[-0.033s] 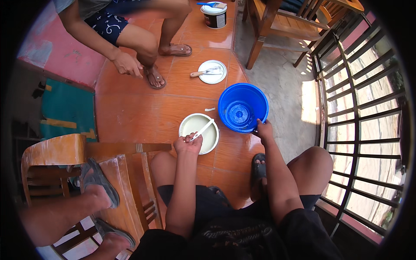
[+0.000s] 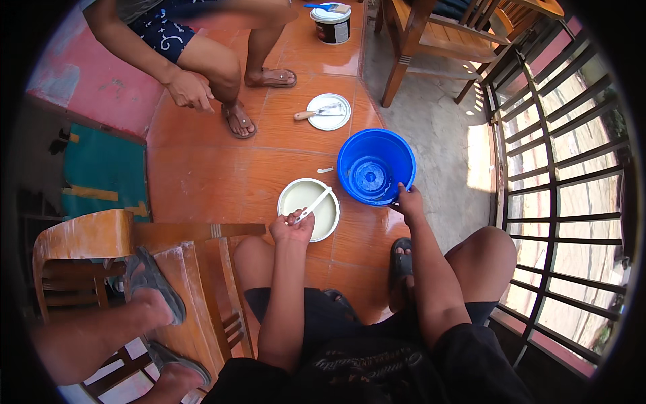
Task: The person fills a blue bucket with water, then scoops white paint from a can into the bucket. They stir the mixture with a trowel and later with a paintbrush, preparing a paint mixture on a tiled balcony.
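Note:
My left hand [image 2: 293, 227] is closed, palm up, on a slim white plastic strip [image 2: 315, 204]. The strip slants over a round white pail [image 2: 281, 195] to its right rim; whether it is the pail's handle I cannot tell. Pale, creamy liquid [image 2: 296, 196] fills the pail up to an unclear level. Just right of it, a blue plastic basin [image 2: 346, 151] is tilted so that its inside faces me. Wet streaks show on its bottom. My right hand [image 2: 408, 202] grips the basin's near right rim, thumb inside.
Beyond lies a white lid [image 2: 344, 121] with a wooden-handled scraper [image 2: 323, 112] on it. Farther off stands a dark tub [image 2: 331, 30] with a blue brush [image 2: 330, 7] on top. A person's hand [image 2: 190, 91] is at far left. Wooden chairs [image 2: 195, 296] and a barred grille [image 2: 552, 175] flank me.

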Demonstrator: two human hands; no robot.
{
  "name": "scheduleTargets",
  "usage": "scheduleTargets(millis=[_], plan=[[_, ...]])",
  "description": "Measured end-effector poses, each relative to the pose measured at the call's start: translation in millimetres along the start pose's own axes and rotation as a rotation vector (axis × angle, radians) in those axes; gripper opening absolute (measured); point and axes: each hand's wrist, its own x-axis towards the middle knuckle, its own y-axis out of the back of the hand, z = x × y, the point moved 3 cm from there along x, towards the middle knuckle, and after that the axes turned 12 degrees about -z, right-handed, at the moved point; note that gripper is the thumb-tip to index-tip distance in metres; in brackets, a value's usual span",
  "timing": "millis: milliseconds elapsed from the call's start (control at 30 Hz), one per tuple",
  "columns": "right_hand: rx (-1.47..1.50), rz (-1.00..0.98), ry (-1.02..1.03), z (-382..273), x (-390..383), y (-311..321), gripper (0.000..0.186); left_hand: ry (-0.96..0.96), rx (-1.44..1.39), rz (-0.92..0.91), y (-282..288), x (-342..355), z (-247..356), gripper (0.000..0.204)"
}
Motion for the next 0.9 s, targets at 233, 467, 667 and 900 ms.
scheduleTargets(millis=[233, 467, 667, 900], plan=[[0.465, 0.199, -0.128, 46, -18, 4, 0.053, -0.072, 0.102, -0.015, 4, -29, 3, 0.015], [0.203, -0.046, -0.504, 103, -45, -31, 0.050, -0.072, 0.511, -0.144, 31, -31, 9, 0.031], [-0.033, -0.415, -0.436, 95, -67, -91, 0.038, -0.233, 0.518, -0.102, 40, -29, 10, 0.032], [-0.161, -0.527, -0.176, 88, -94, -133, 0.040, -0.339, 1.240, -0.247, 31, -41, 17, 0.039]])
